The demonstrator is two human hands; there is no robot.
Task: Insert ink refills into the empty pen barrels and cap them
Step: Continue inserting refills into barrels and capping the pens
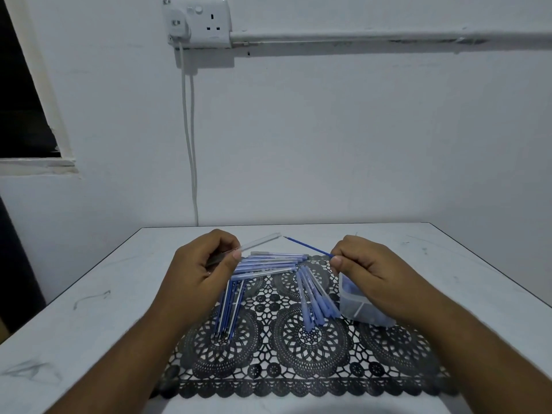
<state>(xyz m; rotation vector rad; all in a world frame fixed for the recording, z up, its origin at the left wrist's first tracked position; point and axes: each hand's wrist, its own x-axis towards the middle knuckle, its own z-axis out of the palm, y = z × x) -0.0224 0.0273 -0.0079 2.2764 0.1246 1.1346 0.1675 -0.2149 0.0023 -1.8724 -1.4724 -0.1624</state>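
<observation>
We see a clear empty pen barrel (259, 242) raised above the table, pinched between the thumb and fingers of the left hand (200, 265), its open end pointing right and slightly upward. Facing it, a thin blue ink refill (309, 248) is pinched between the thumb and forefinger of the right hand (369, 270), its tip aimed left at the barrel's mouth. The tip and the mouth are near each other but apart; the refill has not yet entered the barrel.

Below the hands we note three groups on a black lace mat (301, 369). A row of pens (268, 262) lies crosswise just under the raised barrel, partly covered by the left hand. A bundle of loose blue refills (228, 312) lies lengthwise under the left wrist. A cluster of light blue caps (316, 303) is fanned out near the mat's centre.

Just beside the caps, a translucent plastic container (355, 306) sits partly under the right hand; we cannot tell what it holds.

The mat rests on a pale table (74, 324) set against a white wall. On the wall a double socket (198, 22) carries a plug whose white cable (189, 130) hangs down behind the table.
</observation>
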